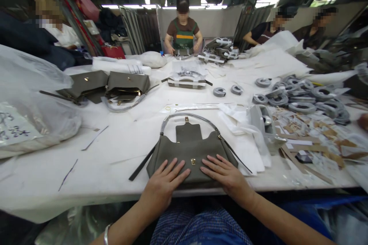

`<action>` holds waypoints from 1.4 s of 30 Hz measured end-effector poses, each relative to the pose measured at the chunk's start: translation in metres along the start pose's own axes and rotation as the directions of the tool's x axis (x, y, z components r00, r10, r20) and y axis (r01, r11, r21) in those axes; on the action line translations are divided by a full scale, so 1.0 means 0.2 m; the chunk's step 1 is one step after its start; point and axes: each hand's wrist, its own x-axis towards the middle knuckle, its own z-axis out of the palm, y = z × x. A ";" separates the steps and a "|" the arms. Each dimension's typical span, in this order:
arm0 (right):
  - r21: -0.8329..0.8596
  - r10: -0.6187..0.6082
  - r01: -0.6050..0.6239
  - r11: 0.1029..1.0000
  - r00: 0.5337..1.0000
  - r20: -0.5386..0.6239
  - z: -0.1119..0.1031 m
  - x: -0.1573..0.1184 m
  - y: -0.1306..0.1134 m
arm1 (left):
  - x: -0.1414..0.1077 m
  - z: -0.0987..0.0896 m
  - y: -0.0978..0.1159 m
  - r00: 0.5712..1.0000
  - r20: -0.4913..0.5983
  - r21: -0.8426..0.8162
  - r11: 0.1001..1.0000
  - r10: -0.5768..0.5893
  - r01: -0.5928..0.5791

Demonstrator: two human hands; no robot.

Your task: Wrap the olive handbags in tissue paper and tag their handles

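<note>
Grey-green bag (175,151): handle (199,115) wrapped, flap (189,133) at twelve o'clock not closed yet; left hand (164,180) and right hand (227,175) spread on it.

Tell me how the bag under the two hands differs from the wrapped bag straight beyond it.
The near bag lies under the left hand and right hand; no hand touches the far bag. The near bag's front is unwrapped, while white wrapping crosses the far bag. Both are dark grey-green, with straps jutting out at the sides.
</note>
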 end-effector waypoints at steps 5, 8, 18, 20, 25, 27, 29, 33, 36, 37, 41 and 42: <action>-0.040 0.091 -0.088 0.995 0.991 0.098 -0.11 0.16 0.03 | 0.14 -0.07 -0.02 0.994 0.059 -0.126 0.987 -0.095 0.101; -0.120 0.086 -0.068 0.990 0.985 0.149 -0.15 0.24 0.03 | 0.16 -0.05 -0.03 0.993 -0.017 -0.080 0.991 -0.113 0.111; -0.074 -0.046 0.048 0.996 0.999 0.027 0.00 -0.01 0.07 | -0.02 0.03 -0.03 0.999 -0.038 -0.154 0.988 -0.035 0.029; -0.034 -0.031 0.033 0.999 0.998 0.060 -0.07 0.03 0.05 | 0.00 0.00 0.02 0.997 -0.005 -0.215 0.974 -0.077 0.074; 0.196 -0.011 -0.010 0.981 0.994 0.108 -0.26 0.53 0.00 | 0.06 0.06 0.13 0.982 -0.052 -0.243 0.956 -0.182 0.164; 0.226 0.017 -0.036 0.973 0.996 0.088 -0.23 0.87 0.00 | 0.06 0.09 0.14 0.975 -0.083 -0.247 0.952 -0.204 0.178; 0.143 0.051 -0.078 0.987 0.982 0.183 -0.13 1.21 0.02 | 0.06 0.11 0.14 0.971 -0.112 -0.246 0.953 -0.210 0.178; -0.022 0.215 -0.221 0.975 0.911 0.352 0.12 1.67 0.06 | 0.05 0.12 0.14 0.966 -0.142 -0.220 0.959 -0.215 0.181; -0.043 0.253 -0.256 0.966 0.892 0.374 0.19 1.81 0.08 | 0.04 0.13 0.14 0.965 -0.151 -0.209 0.961 -0.216 0.183; -0.040 0.256 -0.260 0.965 0.897 0.361 0.19 1.83 0.10 | 0.04 0.14 0.14 0.965 -0.154 -0.209 0.961 -0.214 0.180; -0.020 0.294 -0.295 0.955 0.940 0.174 -0.01 1.89 0.20 | 0.04 0.14 0.13 0.964 -0.160 -0.216 0.960 -0.214 0.177; -0.024 0.305 -0.304 0.952 0.947 0.098 -0.09 1.88 0.22 | 0.04 0.14 0.13 0.963 -0.158 -0.225 0.958 -0.216 0.178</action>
